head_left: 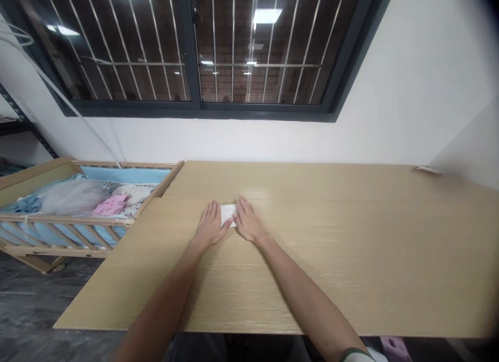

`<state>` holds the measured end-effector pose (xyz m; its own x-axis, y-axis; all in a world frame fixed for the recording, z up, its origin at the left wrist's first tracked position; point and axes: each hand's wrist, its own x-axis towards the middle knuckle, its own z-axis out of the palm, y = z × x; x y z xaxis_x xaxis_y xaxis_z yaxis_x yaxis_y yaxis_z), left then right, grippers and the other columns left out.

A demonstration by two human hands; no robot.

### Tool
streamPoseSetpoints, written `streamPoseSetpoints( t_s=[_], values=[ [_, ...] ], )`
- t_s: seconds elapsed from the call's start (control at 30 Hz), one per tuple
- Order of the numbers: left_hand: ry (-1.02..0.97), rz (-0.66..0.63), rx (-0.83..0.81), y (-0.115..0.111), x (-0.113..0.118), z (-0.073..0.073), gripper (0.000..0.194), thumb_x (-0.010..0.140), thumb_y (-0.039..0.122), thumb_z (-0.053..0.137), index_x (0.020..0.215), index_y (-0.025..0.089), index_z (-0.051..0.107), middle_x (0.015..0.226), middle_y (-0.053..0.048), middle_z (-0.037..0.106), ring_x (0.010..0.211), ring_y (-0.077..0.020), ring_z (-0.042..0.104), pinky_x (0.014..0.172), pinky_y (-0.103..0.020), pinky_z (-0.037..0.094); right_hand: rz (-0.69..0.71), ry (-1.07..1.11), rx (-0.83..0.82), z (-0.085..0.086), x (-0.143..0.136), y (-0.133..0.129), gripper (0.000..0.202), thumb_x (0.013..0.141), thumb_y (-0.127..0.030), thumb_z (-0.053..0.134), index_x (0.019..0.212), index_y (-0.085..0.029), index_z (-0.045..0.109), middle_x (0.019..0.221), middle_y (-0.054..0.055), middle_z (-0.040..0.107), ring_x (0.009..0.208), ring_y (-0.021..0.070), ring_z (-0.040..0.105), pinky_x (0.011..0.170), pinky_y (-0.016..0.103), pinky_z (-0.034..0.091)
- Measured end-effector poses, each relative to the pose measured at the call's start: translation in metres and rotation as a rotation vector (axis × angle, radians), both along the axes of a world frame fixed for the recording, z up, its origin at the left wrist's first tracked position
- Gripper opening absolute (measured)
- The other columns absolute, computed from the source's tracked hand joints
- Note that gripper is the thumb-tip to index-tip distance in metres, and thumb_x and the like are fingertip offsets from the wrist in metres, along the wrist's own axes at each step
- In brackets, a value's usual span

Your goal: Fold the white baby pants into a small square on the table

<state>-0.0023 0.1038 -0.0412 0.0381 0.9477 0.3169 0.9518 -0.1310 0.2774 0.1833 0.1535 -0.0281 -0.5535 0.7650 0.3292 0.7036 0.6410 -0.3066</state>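
A small white sheet, perhaps paper or tissue (227, 214), lies flat on the light wooden tabletop (351, 247), between my two hands. My left hand (211, 225) rests palm down at the sheet's left edge, its thumb reaching toward the lower part of the sheet. On the other side, my right hand (248, 222) lies flat at the right edge, with its thumb near the tip of the left thumb. The fingers of both hands point away from me. What lies beneath the palms is hidden.
A wooden crib (78, 222) with blue lining and bundled cloths stands left of the table. A thin pale object (428, 170) lies at the table's back right. A barred window (265, 55) is above the table. Something pink (394, 348) shows below the front edge.
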Motion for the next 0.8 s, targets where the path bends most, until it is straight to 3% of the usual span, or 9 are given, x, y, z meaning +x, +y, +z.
streamPoseSetpoints(
  t_s=[0.07,0.17,0.27,0.37,0.53,0.67,0.8],
  values=[
    [0.024,-0.069,0.032,-0.003,-0.005,0.010,0.080,0.100,0.062,0.030,0.153,0.002,0.033,0.160,-0.025,0.036,0.152,-0.0325,0.028,0.125,-0.044,0.018,0.047,0.048,0.084,0.004,0.003,-0.002,0.061,0.105,-0.040,0.032,0.157,-0.009,0.033,0.166,0.019,0.026,0.156,0.0278,0.016,0.124,0.050,0.019],
    [0.015,-0.100,-0.043,-0.007,-0.013,0.022,0.076,0.094,0.068,0.042,0.144,0.012,0.048,0.147,-0.021,0.055,0.138,-0.0329,0.049,0.118,-0.044,0.032,0.189,0.024,0.065,0.006,0.010,-0.001,0.058,0.100,-0.040,0.046,0.152,-0.014,0.044,0.158,0.018,0.042,0.150,0.0290,0.032,0.122,0.050,0.025],
    [-0.003,-0.104,-0.144,-0.010,-0.018,0.024,0.082,0.084,0.070,0.059,0.143,0.014,0.049,0.149,-0.020,0.053,0.141,-0.0345,0.046,0.117,-0.045,0.032,0.239,-0.017,-0.017,0.003,0.015,0.003,0.065,0.091,-0.038,0.058,0.150,-0.014,0.047,0.155,0.018,0.046,0.146,0.0314,0.039,0.121,0.050,0.028],
    [-0.063,-0.116,-0.159,-0.010,-0.020,0.022,0.081,0.080,0.060,0.067,0.144,0.015,0.047,0.151,-0.019,0.051,0.144,-0.0342,0.043,0.119,-0.045,0.029,0.244,-0.006,-0.043,-0.003,0.017,0.006,0.069,0.086,-0.029,0.058,0.152,-0.015,0.045,0.156,0.016,0.045,0.147,0.0304,0.038,0.121,0.050,0.027],
    [-0.143,-0.094,-0.113,-0.008,-0.017,0.026,0.052,0.082,0.027,0.065,0.133,0.015,0.056,0.135,-0.017,0.064,0.128,-0.0323,0.058,0.115,-0.044,0.035,0.217,0.126,-0.007,-0.007,0.013,0.012,0.057,0.083,-0.014,0.050,0.139,-0.017,0.055,0.145,0.014,0.058,0.137,0.0265,0.050,0.117,0.047,0.034],
    [-0.269,-0.031,-0.053,-0.006,-0.015,0.042,0.024,0.090,0.020,0.053,0.110,0.018,0.066,0.120,-0.013,0.071,0.122,-0.0287,0.061,0.110,-0.042,0.041,0.150,0.322,-0.093,0.014,0.007,0.026,0.034,0.088,-0.019,0.051,0.121,-0.018,0.058,0.110,0.009,0.071,0.104,0.0237,0.066,0.099,0.042,0.049],
    [-0.470,0.023,-0.083,-0.004,-0.013,0.050,0.023,0.095,0.027,0.050,0.114,0.017,0.060,0.113,-0.010,0.073,0.104,-0.0216,0.069,0.090,-0.032,0.053,0.111,0.519,-0.322,0.052,0.005,0.048,0.051,0.090,-0.032,0.060,0.136,-0.018,0.042,0.103,0.007,0.068,0.085,0.0196,0.067,0.076,0.033,0.056]
  ],
)
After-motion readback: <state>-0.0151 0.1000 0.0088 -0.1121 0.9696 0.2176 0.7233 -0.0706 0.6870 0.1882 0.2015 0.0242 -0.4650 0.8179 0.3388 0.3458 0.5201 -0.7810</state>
